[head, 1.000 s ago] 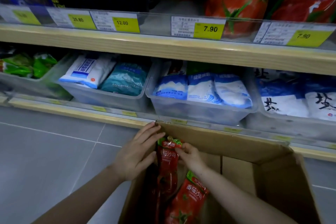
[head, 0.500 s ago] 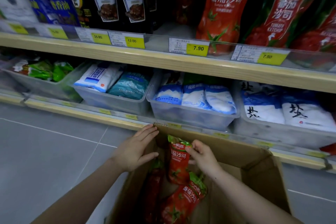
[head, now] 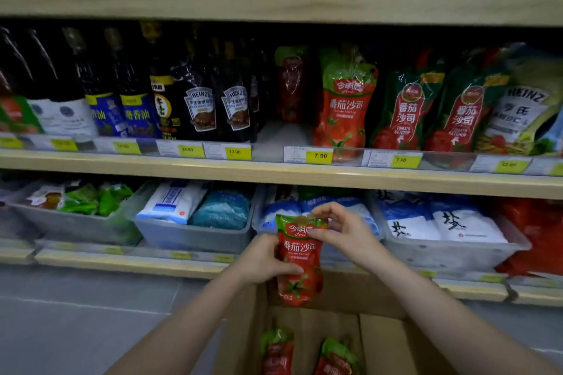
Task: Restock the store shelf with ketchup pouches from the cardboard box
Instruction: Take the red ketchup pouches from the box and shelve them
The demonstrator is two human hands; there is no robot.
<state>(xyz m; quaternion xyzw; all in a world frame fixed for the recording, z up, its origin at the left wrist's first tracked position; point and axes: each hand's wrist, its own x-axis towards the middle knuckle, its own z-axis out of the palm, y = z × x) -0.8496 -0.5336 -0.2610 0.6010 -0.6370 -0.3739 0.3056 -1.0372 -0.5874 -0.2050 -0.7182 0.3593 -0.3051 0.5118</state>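
Nearest, the cardboard box point(head: 380, 344) sits open on the floor against the front edge of the bottom shelf, handy for reaching straight in; two more ketchup pouches point(head: 277, 350) lie inside it, tops up.

Above the box's far wall, one ketchup pouch point(head: 300, 262) is held upright in the air with its label facing the person. The left hand point(head: 265, 259) grips it around the left side of its middle, thumb across the front, probably to carry the weight. The right hand point(head: 341, 231) pinches the green top at its right corner, which I take as steadying the floppy neck so the pouch stays straight.

Behind the hands, clear bins point(head: 195, 234) of white and blue packets fill the bottom shelf.

Further back and higher, the middle shelf point(head: 274, 172) carries the matching pouches point(head: 345, 106) standing upright behind the 7.90 tag point(head: 320, 156). Left of them is a bare gap beside dark Heinz bottles point(head: 234, 109), with one pouch set deep at the back. That gap looks like the spot this pouch is meant for, so it is best kept standing.
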